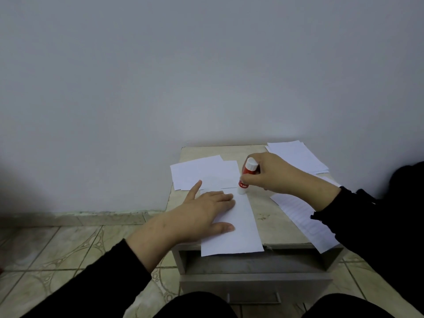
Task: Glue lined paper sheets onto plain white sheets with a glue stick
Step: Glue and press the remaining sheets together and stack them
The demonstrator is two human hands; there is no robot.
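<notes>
Glue stick (246, 176): one, white body with red label band, white end uppermost, tilted slightly, lower tip touching the far edge of the white sheet (238, 228). Whether it is capped cannot be told.

White sheet: one, plain, lying lengthwise on the surface (263, 223); its near edge overhangs the front edge of the surface. This sheet taken as landmark for all positions below.

Right hand (268, 174): fingers clenched around the glue stick's upper half, hand above the far right corner of the sheet. Black sleeve reaches to the wrist.

Left hand (204, 210): flat and released, palm down, fingers spread, pressing on the left part of the sheet; the index finger points away past the sheet's far edge. It grasps nothing. Black sleeve on the forearm.

Lined sheets (305, 219): to the right of the landmark sheet, apart from it, faint ruling visible; partly under the right forearm. Count uncertain, at least one, another edge seems to show behind the wrist.

Plain sheets beyond the far edge of the landmark sheet (202, 173): at least two, overlapping, loosely fanned. One corner overhangs the surface's left edge.

Paper stack (298, 157): one, beyond and to the right of the landmark sheet, at the back right corner of the surface, several sheets deep; exact count not readable.

Surface: top of a low cabinet with a drawer handle (253, 298) below the landmark sheet. It stands on a tiled floor (57, 260) against a pale wall (160, 65).
</notes>
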